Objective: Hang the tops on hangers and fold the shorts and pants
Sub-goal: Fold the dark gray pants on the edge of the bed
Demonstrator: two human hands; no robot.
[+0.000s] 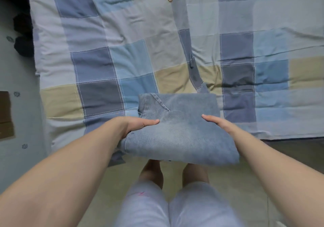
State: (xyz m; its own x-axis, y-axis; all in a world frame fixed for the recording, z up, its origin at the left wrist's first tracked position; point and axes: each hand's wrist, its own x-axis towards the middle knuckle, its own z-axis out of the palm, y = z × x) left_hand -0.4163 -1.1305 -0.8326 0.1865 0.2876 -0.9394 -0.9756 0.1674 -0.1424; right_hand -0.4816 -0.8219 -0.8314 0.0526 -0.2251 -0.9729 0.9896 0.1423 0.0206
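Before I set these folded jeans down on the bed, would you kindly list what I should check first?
1. Left hand grips the folded jeans at their left side, thumb on top: ok.
2. Right hand holds the right side the same way: ok.
3. Fold looks compact, with no leg trailing on the visible top: ok. The underside is hidden: cannot tell.
4. Jeans fully supported by the bed: not ok, as the near part overhangs the edge above the feet.
5. Checked bedspread beyond the jeans is free of other garments: ok, though creased.
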